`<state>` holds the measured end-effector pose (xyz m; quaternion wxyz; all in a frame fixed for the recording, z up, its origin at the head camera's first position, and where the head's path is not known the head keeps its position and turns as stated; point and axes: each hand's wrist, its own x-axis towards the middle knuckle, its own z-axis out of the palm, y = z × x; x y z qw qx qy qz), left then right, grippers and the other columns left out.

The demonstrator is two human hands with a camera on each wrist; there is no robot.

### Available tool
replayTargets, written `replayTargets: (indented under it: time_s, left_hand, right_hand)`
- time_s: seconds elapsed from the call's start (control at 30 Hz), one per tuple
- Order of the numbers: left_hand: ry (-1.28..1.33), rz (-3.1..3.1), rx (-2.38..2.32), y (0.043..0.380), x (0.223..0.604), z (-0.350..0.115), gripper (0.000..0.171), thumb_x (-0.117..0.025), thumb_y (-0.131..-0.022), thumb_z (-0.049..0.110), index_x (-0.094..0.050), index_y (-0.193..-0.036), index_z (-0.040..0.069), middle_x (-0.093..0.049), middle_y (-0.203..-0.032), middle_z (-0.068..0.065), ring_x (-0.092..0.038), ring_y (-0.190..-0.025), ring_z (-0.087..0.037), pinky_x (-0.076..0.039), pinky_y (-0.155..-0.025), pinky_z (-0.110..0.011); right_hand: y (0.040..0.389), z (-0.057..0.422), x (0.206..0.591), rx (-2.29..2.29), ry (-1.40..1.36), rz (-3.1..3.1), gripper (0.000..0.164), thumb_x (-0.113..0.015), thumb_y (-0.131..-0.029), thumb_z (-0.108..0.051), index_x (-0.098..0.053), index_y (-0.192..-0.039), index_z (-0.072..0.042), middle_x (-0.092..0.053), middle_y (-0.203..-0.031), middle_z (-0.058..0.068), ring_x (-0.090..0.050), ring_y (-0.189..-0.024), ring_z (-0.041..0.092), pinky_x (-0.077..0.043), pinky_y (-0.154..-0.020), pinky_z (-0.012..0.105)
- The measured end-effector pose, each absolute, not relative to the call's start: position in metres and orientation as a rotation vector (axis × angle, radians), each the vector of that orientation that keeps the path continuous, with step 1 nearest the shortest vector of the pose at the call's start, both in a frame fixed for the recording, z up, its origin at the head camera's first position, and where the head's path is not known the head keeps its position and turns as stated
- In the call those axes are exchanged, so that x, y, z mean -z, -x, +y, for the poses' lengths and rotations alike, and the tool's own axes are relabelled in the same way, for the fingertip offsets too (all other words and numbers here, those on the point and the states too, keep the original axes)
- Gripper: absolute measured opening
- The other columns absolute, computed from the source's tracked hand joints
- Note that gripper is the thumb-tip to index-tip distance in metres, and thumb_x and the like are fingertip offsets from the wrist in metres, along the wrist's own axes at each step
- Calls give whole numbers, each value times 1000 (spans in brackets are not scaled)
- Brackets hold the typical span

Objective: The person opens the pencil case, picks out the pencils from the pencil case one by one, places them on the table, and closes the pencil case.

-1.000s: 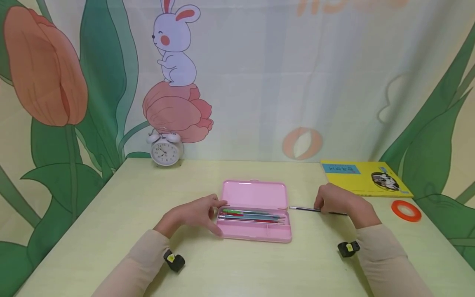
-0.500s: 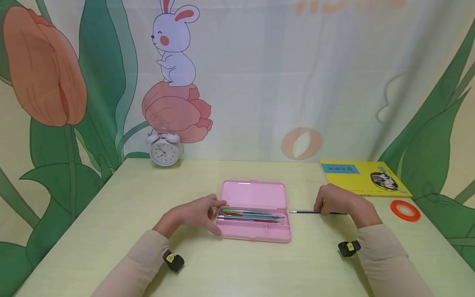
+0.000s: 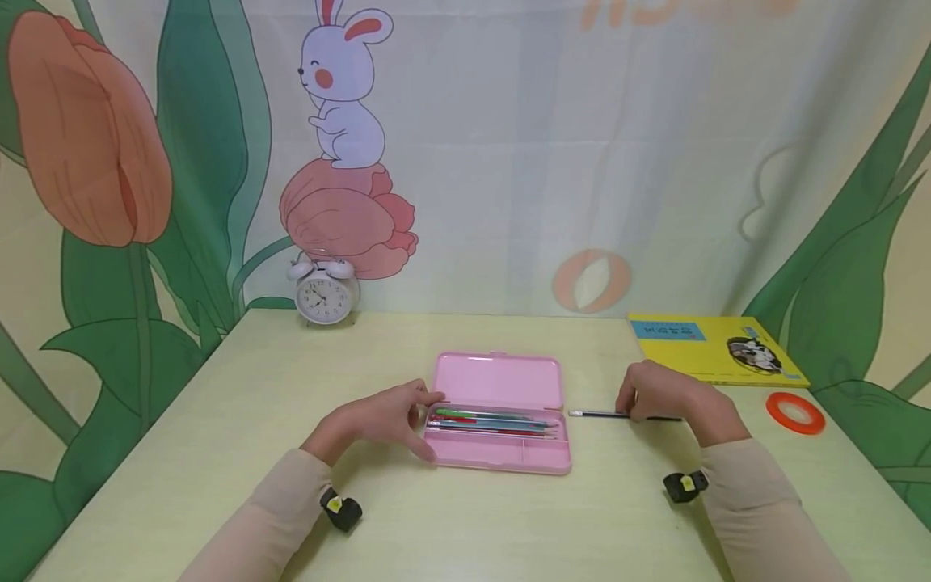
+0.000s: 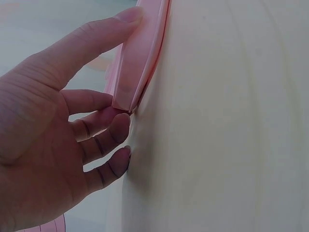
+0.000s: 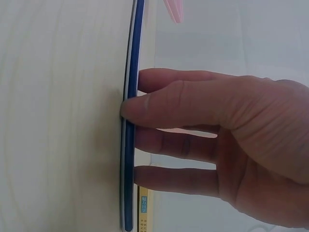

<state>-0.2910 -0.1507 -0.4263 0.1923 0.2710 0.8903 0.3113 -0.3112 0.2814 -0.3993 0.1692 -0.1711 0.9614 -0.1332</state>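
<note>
The pink pencil case (image 3: 473,454) lies open on the table, lid folded back. Several pencils (image 3: 502,423) lie side by side in its rear compartment; the front compartments hold nothing visible. My left hand (image 3: 389,416) grips the case's left end, with the thumb along the front side and fingertips at the end wall, as the left wrist view also shows. To the right of the case, my right hand (image 3: 658,392) pinches a dark blue pencil (image 5: 129,169) between thumb and fingers. That pencil lies level at the table surface, its whitish end (image 3: 576,414) towards the case.
A yellow book (image 3: 701,352) lies at the back right, behind my right hand. Nearer the right edge is an orange ring (image 3: 796,413). The white alarm clock (image 3: 324,296) stands at the back left, before a printed curtain (image 3: 494,162).
Almost nothing differs. The pencil under my right hand appears to have shifted very slightly; my left hand and the case stay in place.
</note>
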Motion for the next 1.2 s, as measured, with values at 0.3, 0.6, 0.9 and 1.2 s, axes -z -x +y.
replayTargets:
  time_s: [0.3, 0.6, 0.9, 1.2]
  left_hand:
    - [-755, 2497, -877, 292, 428, -151, 95, -93, -70, 33, -47, -150, 8, -48, -101, -8, -49, -93, -21, -40, -72, -32]
    - [-771, 2495, -882, 292, 429, -151, 96, -93, -70, 34, -47, -149, 7, -49, -100, -9, -49, -92, -22, -40, -71, -32]
    - [-759, 2489, -885, 291, 428, -149, 96, -93, -70, 33, -47, -149, 6, -50, -101, -8, -49, -93, -22, -39, -71, -32]
    - [-754, 2485, -895, 293, 429, -151, 96, -93, -69, 33, -47, -149, 7, -49, -101, -10, -49, -91, -22, -40, -71, -32]
  right_hand:
    - [311, 280, 391, 470, 544, 2744, 24, -77, -84, -1, -79, -107, -7, -72, -97, 1, -59, -82, 17, -53, -76, 34]
    - [295, 238, 368, 542, 1044, 2828, 16, -77, -85, -1, -80, -101, -4, -71, -91, 0, -61, -75, 8, -53, -68, 24]
    - [280, 175, 374, 596, 1244, 2681, 16, -75, -84, 6, -79, -97, -1, -72, -85, 1, -60, -72, 5, -52, -70, 23]
    - [279, 140, 387, 479, 1343, 2685, 11, -72, -86, 6, -78, -83, -3, -64, -70, -2, -45, -64, 6, -43, -62, 21]
